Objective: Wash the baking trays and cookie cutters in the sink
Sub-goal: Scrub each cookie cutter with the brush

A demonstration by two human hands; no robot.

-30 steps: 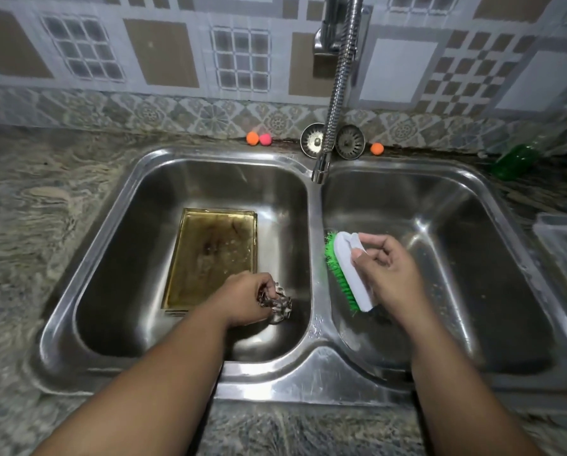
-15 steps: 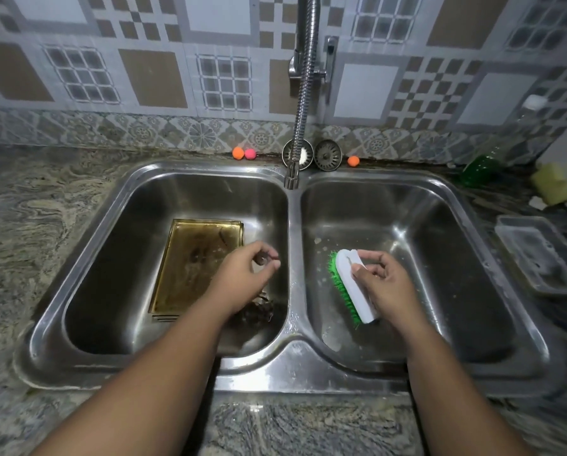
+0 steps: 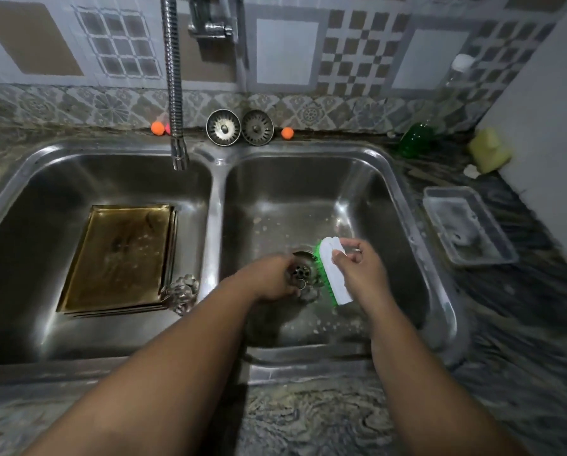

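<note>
Left hand [image 3: 269, 281] pinches a small cutter [image 3: 301, 284] over the drain [image 3: 303, 269] while right hand [image 3: 361, 274] grips the brush [image 3: 333, 281], bristles toward it, evidently for scrubbing.

1. Flexible ribbed chrome faucet hose [image 3: 173, 77], hanging down before the patterned beige-and-white tile wall [image 3: 287, 51].
2. Just right of the faucet's spout: two round perforated metal drain strainers [image 3: 223, 127] [image 3: 257, 127], side by side, propped against the wall's foot.
3. Just left of the faucet: small orange ball [image 3: 157, 128], beside a pink ball [image 3: 167, 128] half hidden behind the hose.
4. Farther right of the faucet: second small orange ball [image 3: 287, 133].
5. Far right of the faucet: clear plastic bottle of green liquid [image 3: 417, 139], then a yellow sponge [image 3: 489, 154].
6. Far right of the faucet and nearer: clear rectangular plastic container [image 3: 466, 230] on the mottled grey granite countertop [image 3: 308, 419].
</note>
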